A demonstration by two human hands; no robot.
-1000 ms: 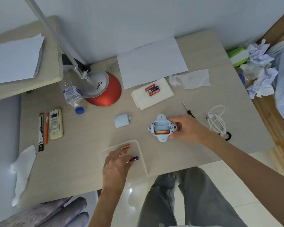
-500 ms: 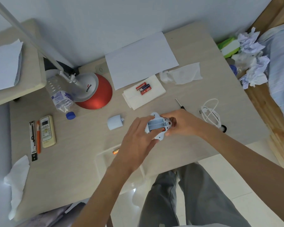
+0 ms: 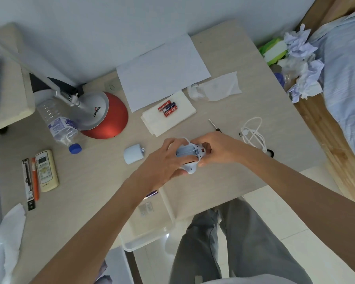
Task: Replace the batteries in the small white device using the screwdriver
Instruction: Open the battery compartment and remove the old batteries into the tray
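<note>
Now we've got both hands on the small white device [image 3: 190, 155] above the desk [image 3: 234, 181] — right hand [image 3: 219, 149] gripping its right end, left hand [image 3: 166, 158] closed around the left side, fingers at the open battery bay. Step looks like pulling old cells. Next — fresh batteries [image 3: 168, 108] from the napkin [image 3: 184, 103]; screwdriver [image 3: 214, 126] lies untouched behind.
</note>
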